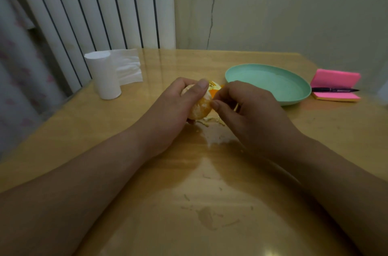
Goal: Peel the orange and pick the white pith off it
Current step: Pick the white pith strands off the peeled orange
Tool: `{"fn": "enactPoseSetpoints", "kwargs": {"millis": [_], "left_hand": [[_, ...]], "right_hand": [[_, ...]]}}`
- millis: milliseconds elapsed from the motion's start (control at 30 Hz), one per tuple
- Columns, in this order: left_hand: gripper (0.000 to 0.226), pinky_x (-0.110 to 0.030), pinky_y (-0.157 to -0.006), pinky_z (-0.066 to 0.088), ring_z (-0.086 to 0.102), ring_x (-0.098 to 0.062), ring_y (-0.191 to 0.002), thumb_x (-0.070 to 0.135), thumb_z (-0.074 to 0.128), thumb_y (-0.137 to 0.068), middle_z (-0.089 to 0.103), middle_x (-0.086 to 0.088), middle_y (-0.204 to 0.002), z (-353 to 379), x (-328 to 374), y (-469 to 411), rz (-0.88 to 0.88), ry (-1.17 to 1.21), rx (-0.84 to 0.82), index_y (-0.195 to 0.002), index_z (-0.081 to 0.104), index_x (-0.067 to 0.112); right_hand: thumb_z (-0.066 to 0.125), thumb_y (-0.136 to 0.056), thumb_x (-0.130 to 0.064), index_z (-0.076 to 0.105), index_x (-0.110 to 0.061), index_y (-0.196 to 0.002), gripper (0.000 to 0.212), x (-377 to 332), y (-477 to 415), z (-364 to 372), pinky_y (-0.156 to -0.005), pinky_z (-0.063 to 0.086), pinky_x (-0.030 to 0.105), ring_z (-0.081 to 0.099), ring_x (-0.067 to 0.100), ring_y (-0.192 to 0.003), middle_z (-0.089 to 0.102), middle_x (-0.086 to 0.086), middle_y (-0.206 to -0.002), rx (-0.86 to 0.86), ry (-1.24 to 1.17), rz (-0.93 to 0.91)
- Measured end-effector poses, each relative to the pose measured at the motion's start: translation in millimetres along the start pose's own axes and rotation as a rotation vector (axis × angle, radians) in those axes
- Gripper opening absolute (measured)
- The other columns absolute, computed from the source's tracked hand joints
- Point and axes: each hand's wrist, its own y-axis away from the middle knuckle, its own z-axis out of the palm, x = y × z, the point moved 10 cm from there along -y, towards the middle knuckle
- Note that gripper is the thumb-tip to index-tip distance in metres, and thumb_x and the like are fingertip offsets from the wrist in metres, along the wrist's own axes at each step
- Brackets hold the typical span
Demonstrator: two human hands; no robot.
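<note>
The left hand [178, 104] is curled round the orange [200, 106], thumb laid across its top, holding it just above the desk [210, 192] in front of the person. The right hand [247, 113] has thumb and forefinger pinched together against the fruit's right side, I'd say on a strand of pith [206, 99], though the strand itself is too fine to make out. To do this well, I'd catch each strand close to the flesh and draw it along the segment, not straight out, so the skin doesn't tear, while the left hand turns the fruit to bring up fresh patches. Counting round: one orange, mostly bare; one green plate [268, 83] with nothing in it; one tissue roll [104, 75]; one pink sticky-note pad [336, 79] with one pen [333, 89] on it. The peel pieces [215, 85] behind the fruit and the scraps [210, 121] beneath it are too jumbled to count.
</note>
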Motion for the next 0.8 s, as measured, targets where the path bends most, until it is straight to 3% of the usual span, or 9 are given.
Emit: {"fn": "enactPoseSetpoints", "kwargs": {"millis": [67,233,367,667,800], "left_hand": [[0.032,-0.034,-0.082,0.059,0.074,-0.012,-0.090,0.053,0.055,-0.105,0.077,0.002,-0.101,0,1,0,0.018,-0.024,0.007,-0.122,0.066,0.029],[0.031,-0.028,-0.074,0.055,0.068,-0.005,-0.083,0.053,0.054,-0.105,0.073,0.004,-0.101,4,7,0,0.065,-0.025,0.008,-0.122,0.065,0.029],[0.033,-0.032,-0.077,0.053,0.067,-0.009,-0.086,0.052,0.053,-0.106,0.072,0.002,-0.102,7,7,2,0.074,0.010,-0.018,-0.124,0.066,0.027],[0.041,-0.047,-0.092,0.058,0.070,-0.024,-0.102,0.058,0.058,-0.097,0.073,-0.004,-0.114,7,7,-1,0.120,0.108,-0.009,-0.125,0.068,0.030],[0.040,-0.045,-0.095,0.058,0.069,-0.025,-0.107,0.054,0.059,-0.097,0.072,-0.005,-0.118,6,9,-1,0.151,0.143,0.015,-0.127,0.067,0.029]], "right_hand": [[0.065,-0.101,-0.033,0.067,-0.023,-0.099,0.010,-5,-1,0,-0.069,0.048,0.032,0.054,0.011,-0.079,0.060,-0.011,-0.088,0.012,0.063,-0.046],[0.067,-0.096,-0.027,0.062,-0.022,-0.092,0.007,-14,-3,-11,-0.066,0.033,0.015,0.045,0.008,-0.077,0.052,-0.013,-0.084,0.103,0.128,-0.074],[0.067,-0.092,-0.024,0.064,-0.019,-0.091,0.007,-16,-3,-12,-0.064,0.039,0.026,0.048,0.010,-0.076,0.055,-0.009,-0.083,0.137,0.116,-0.087],[0.072,-0.090,-0.020,0.066,-0.015,-0.088,0.009,-8,2,-20,-0.062,0.046,0.031,0.052,0.012,-0.072,0.060,-0.005,-0.079,0.268,-0.054,0.004],[0.073,-0.090,-0.022,0.067,-0.015,-0.089,0.008,-3,2,-20,-0.063,0.048,0.031,0.055,0.013,-0.072,0.062,-0.006,-0.079,0.295,-0.123,0.060]]}}
